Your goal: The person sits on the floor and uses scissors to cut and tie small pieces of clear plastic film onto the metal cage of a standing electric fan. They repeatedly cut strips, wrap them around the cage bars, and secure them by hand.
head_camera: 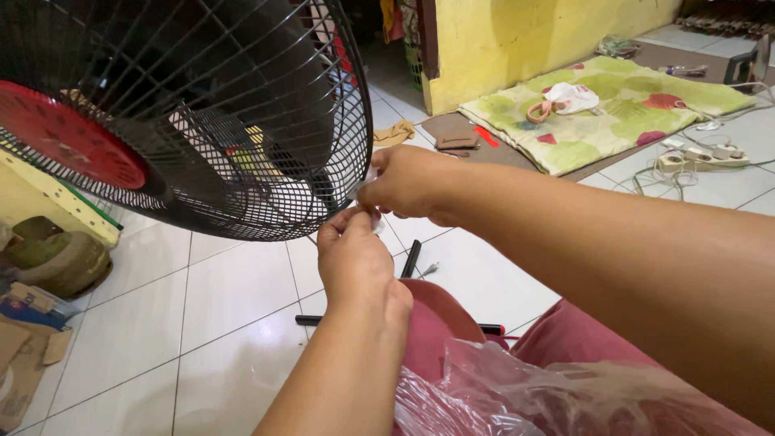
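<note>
The white tiled floor fills most of the view, with a yellow wall at the far side; a black fan with a wire cage and a round red centre cap takes up the upper left, its cage face tilted toward the upper left and its lower right rim reaching down to the hands; a green patterned mat lies flat on the floor at the upper right, its long axis running from lower left to upper right, with a white cloth resting on it; a clear plastic bag lies crumpled over the person's red-clad lap at the bottom; a white power strip with tangled cords sits on the floor just beside the mat; the right hand is closed narrow at the cage rim, pinching something small and pale that is too small to tell; the left hand, just below it, has its fingertips pinched together on the same small piece, touching the right hand's fingers.
</note>
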